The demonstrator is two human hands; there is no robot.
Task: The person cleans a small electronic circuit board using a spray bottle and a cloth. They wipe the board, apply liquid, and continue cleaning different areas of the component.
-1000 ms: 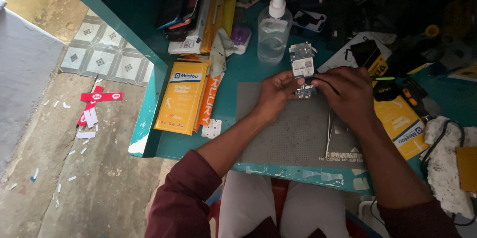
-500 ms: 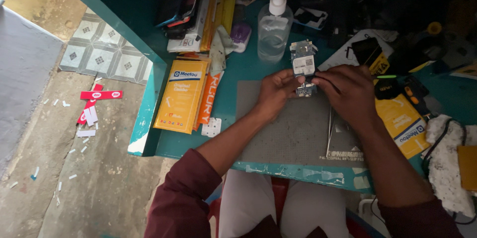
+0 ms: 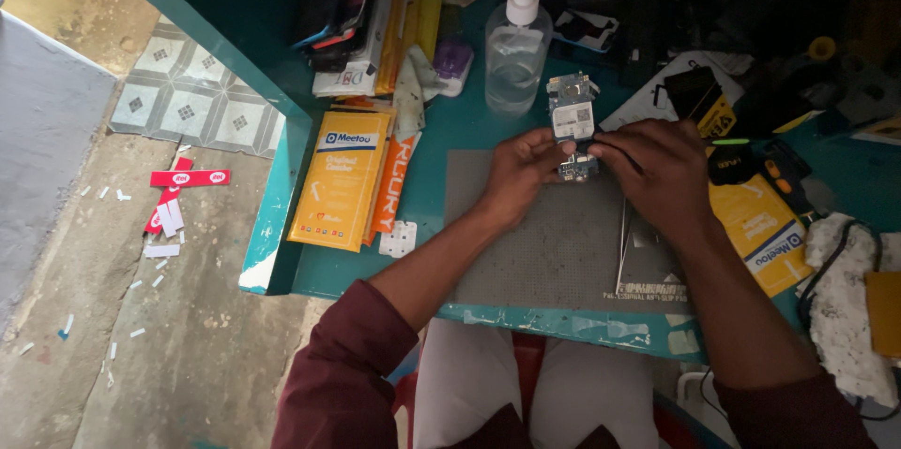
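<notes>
Board [image 3: 573,122] bare, out of its case, upright over mat [image 3: 544,233]. Left hand [image 3: 519,175] pinches its bottom; right hand [image 3: 662,170] w/ thin tool on it. Work mid-way, no reassembly seen.

free: grey mat [image 3: 554,243] | blocked: spray bottle [image 3: 517,45], yellow packets [image 3: 343,177]
</notes>
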